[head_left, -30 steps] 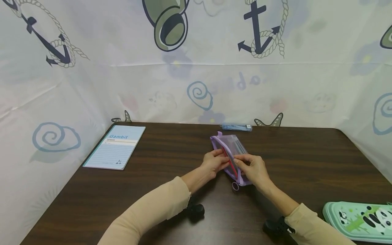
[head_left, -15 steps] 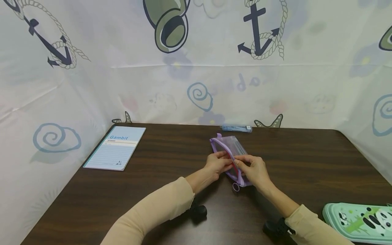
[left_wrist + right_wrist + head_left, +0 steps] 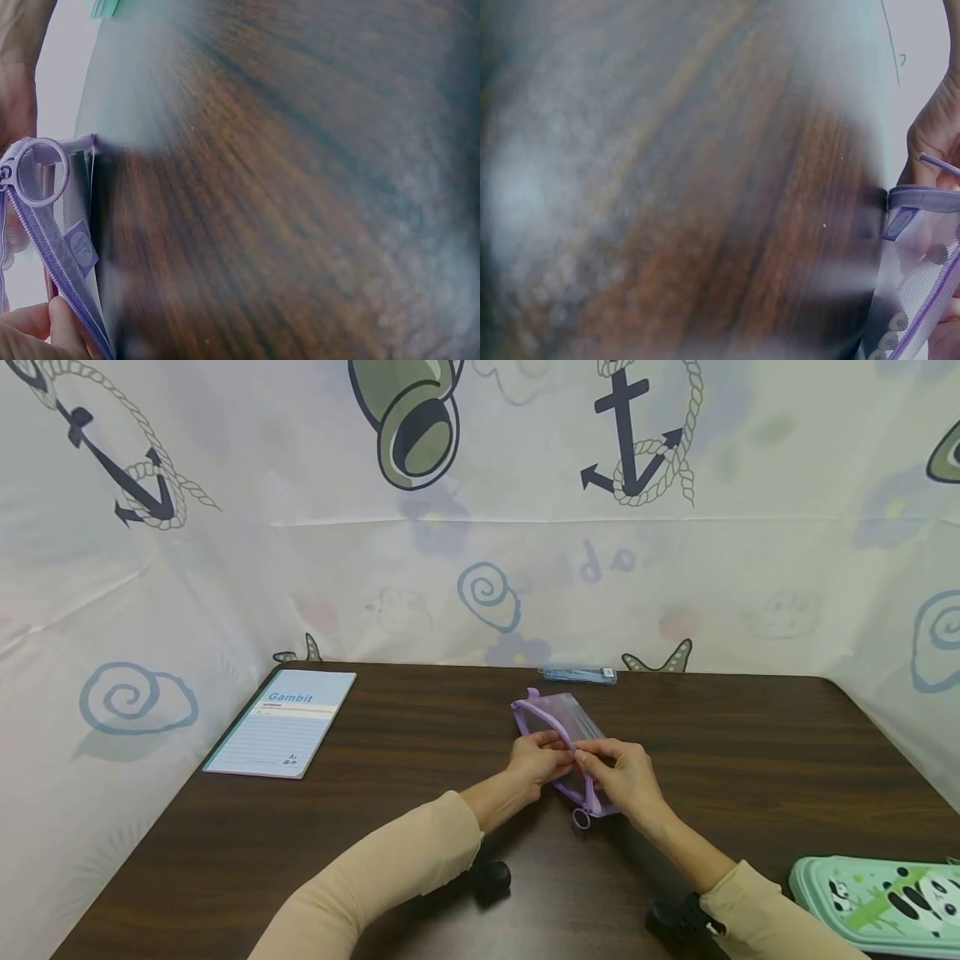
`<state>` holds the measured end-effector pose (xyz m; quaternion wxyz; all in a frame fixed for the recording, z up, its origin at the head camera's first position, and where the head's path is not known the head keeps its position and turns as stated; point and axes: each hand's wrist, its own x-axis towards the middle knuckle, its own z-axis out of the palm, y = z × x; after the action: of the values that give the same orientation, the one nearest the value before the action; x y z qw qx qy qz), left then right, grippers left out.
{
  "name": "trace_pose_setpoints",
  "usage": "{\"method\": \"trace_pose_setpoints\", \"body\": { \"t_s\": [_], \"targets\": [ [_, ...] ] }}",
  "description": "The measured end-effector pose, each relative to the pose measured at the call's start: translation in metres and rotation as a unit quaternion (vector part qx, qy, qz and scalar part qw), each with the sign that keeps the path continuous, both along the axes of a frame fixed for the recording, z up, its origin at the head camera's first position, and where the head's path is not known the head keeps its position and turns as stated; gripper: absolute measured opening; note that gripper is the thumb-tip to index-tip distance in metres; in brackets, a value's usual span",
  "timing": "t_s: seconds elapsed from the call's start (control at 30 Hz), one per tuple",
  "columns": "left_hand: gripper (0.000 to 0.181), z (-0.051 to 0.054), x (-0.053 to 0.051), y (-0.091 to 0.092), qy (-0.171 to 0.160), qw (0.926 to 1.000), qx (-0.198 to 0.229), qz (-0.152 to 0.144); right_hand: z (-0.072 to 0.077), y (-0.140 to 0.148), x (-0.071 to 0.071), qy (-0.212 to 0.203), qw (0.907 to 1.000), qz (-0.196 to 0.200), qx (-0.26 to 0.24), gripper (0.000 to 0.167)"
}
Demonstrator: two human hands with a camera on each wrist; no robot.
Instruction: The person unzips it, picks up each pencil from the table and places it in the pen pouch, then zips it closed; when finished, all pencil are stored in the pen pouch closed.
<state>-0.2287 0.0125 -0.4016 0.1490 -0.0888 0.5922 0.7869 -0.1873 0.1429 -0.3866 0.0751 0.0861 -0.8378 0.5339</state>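
Note:
A purple mesh zip pencil pouch (image 3: 579,718) lies on the table with its zip undone and slim items inside. My left hand (image 3: 536,761) reaches into its mouth from the left, thumb and fingers pinching a thin red stick-like item (image 3: 51,281), mostly hidden by the hands and mesh. Its exact kind cannot be told. My right hand (image 3: 624,774) pinches the pouch's right edge beside the zip. A purple ring pull (image 3: 43,172) hangs at the near end of the zip. In the right wrist view, several round shapes show through the mesh (image 3: 922,262).
A blue notebook (image 3: 281,722) marked Gambit lies at the left of the dark wooden table (image 3: 420,718). Behind the pouch is a small blue packet (image 3: 579,676) near the back edge. A green panda pencil case (image 3: 877,902) sits at the near right.
My left hand has moved slightly right, deeper into the pouch's mouth, and less of the red item shows. My right hand has stayed nearly still on the pouch's edge.

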Motion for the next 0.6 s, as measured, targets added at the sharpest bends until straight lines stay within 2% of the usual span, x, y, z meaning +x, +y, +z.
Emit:
{"method": "trace_pose_setpoints", "body": {
  "t_s": [0.37, 0.6],
  "targets": [
    [0.046, 0.0, 0.0, 0.0, -0.002, 1.0, 0.001, -0.005, 0.001, 0.004, -0.002, 0.012, 0.9998, -0.018, 0.005, 0.016],
    [0.046, 0.004, 0.005, -0.011, 0.006, 0.9996, 0.001, -0.027, 0.001, 0.009, -0.003, 0.043, 0.9984, -0.021, 0.028, 0.012]
  ]
}}
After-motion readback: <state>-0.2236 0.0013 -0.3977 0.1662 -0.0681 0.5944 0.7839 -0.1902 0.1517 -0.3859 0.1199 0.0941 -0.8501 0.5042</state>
